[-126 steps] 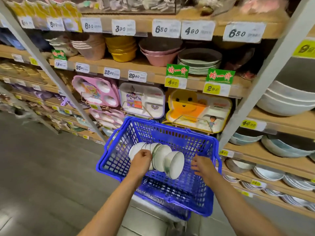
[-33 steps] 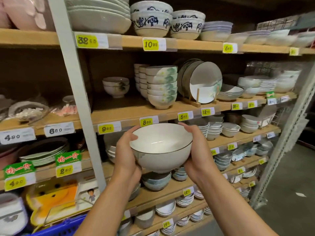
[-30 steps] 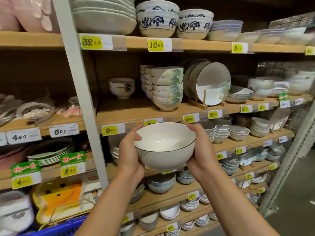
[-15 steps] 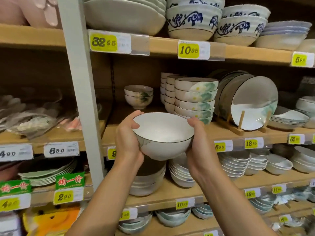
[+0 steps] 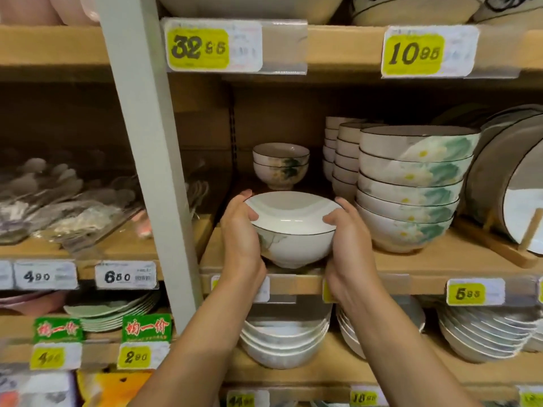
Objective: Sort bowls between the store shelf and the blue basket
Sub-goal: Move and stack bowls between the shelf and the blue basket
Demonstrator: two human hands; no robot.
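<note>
Gripping 1 white bowl (image 5: 293, 230) from both sides, the left hand (image 5: 239, 233) and right hand (image 5: 348, 239) hold it low over the shelf's (image 5: 411, 261) near edge, left of a bowl stack (image 5: 408, 189). It looks almost put away; the blue basket is out of sight.

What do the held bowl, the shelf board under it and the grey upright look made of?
Bowl: glazed ceramic, probably porcelain; glossy white with soft highlights and a thin dark rim line. Shelf board: wood or wood-look laminate, matte tan; grain too blurred to tell. Upright: likely painted metal; flat pale grey, smooth, no grain.
</note>
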